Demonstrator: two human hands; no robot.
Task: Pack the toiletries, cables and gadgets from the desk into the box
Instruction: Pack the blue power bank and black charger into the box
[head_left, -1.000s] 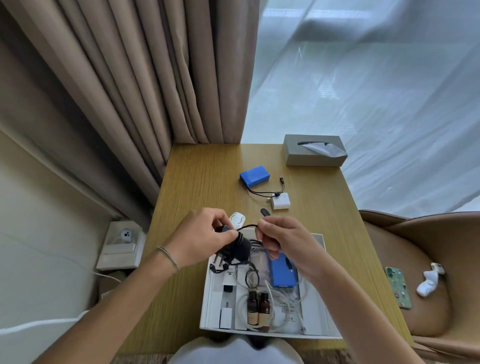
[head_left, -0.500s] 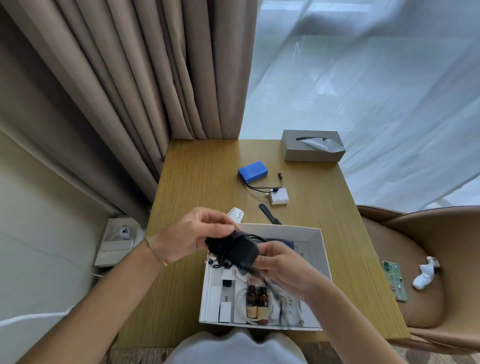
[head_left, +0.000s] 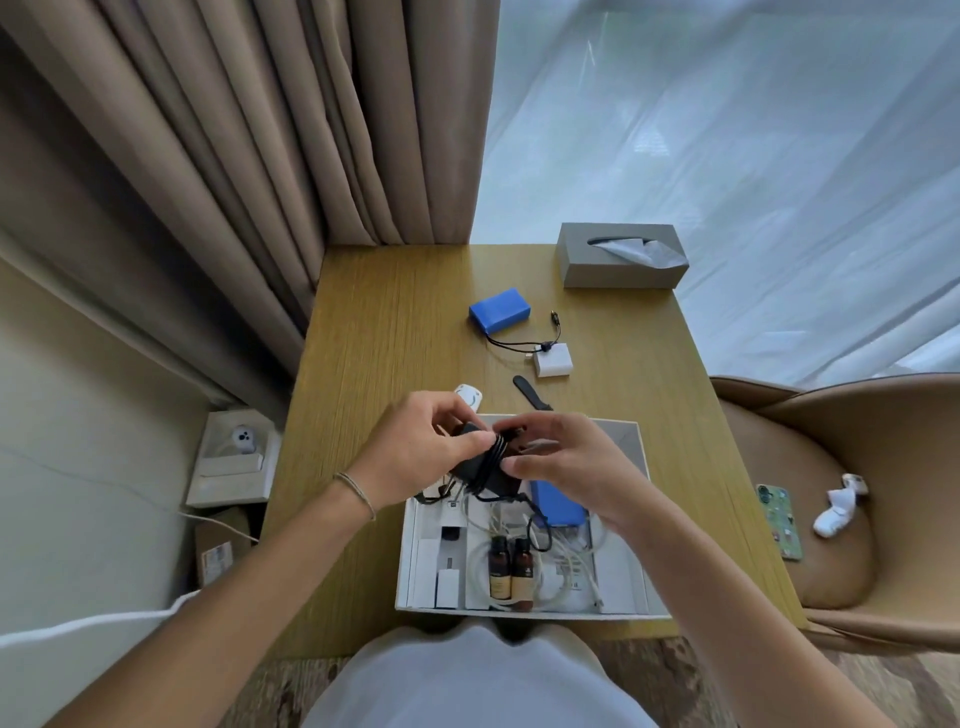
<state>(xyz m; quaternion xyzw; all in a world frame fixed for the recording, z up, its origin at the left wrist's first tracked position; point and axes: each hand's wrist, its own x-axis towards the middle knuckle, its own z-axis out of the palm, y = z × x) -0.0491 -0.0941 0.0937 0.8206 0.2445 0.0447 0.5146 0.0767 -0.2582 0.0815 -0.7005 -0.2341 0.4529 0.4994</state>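
Over the far left part of the white box (head_left: 642, 519), my left hand (head_left: 415, 447) grips a black charger (head_left: 480, 470) with its black cable wound around it. My right hand (head_left: 566, 462) pinches the cable against the charger's right side. Inside the box lie two brown bottles (head_left: 511, 569), a blue pack (head_left: 558, 504), white cables and small white boxes. On the desk beyond the box sit a blue battery pack (head_left: 500, 309) with a thin black lead, a white adapter (head_left: 554, 361), a black strap (head_left: 530, 393) and a small white gadget (head_left: 469, 396).
A grey tissue box (head_left: 618, 255) stands at the desk's far right corner. Curtains hang behind the desk. A tan chair (head_left: 831, 499) on the right holds a phone (head_left: 778, 519) and a white item. A wall socket with a plug is at the left.
The cable, stretched between my hands a second ago, now sits wound around the charger. My right hand has come in against the charger, both hands held over the box's far left.
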